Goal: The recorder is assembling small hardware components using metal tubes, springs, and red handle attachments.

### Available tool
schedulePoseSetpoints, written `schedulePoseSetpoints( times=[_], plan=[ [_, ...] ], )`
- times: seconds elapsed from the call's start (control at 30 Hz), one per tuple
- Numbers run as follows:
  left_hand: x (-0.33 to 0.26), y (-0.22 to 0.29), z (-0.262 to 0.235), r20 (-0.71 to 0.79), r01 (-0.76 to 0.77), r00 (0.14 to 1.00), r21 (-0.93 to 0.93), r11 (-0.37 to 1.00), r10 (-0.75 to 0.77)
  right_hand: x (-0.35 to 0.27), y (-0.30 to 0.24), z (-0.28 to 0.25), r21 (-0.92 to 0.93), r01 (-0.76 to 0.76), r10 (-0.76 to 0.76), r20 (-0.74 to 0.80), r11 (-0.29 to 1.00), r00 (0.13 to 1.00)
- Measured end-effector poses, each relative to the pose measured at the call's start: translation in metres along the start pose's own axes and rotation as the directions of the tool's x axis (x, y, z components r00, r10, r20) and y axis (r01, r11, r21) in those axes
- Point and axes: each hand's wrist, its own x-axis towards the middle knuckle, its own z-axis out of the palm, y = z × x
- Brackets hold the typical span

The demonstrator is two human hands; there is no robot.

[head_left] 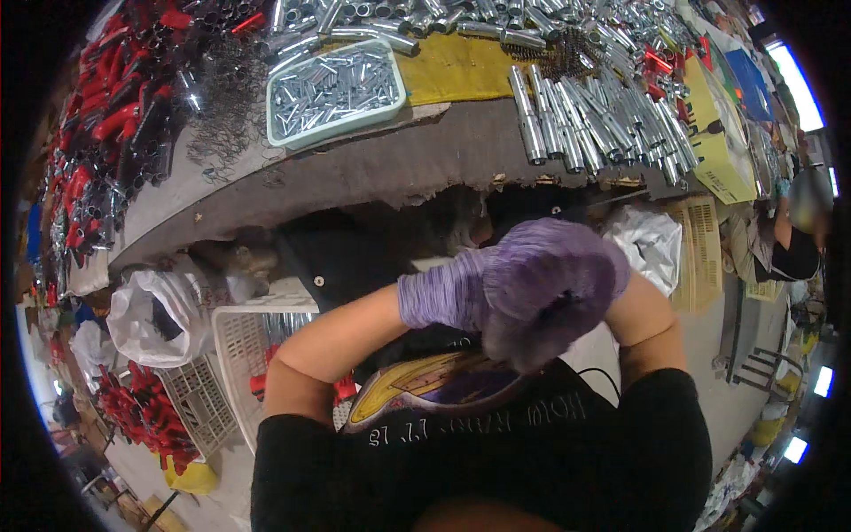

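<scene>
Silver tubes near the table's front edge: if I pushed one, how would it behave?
The silver tubes look like shiny metal, so probably stiff and perhaps slippery. Their round sides suggest one could roll, though lying crowded together may limit that.

Left hand (456,288): purple-gloved, overlaps the right near frame centre
Right hand (576,266): purple-gloved, blurred
Pale tray (341,132): holds small metal pins (337,89), top left of centre
Metal tubes (572,124): lie side by side, upper right
Red parts (120,122): heaped, upper left

Pale lettering (479,425) crosses the black T-shirt (496,474), and dark print (714,128) marks the yellow box (722,164).
</scene>
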Motion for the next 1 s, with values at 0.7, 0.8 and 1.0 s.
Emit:
schedulePoseSetpoints(
  times=[0.7,0.8,1.0],
  plan=[
    [-0.004,0.003,0.0,-0.623,0.375,0.778,0.564,0.736,0.08,-0.053,0.061,0.021,0.42,-0.084,0.377,-0.687,0.904,0.622],
    [-0.019,-0.004,-0.003,-0.6,-0.101,0.717,-0.594,0.798,-0.356,-0.077,0.058,0.043,0.192,-0.585,0.537,-0.678,0.788,0.501],
    [-0.039,-0.104,0.017,-0.419,-0.505,0.766,-0.861,-0.054,-0.487,-0.12,0.024,0.041,0.451,-0.836,0.922,0.066,0.314,0.382]
  ],
)
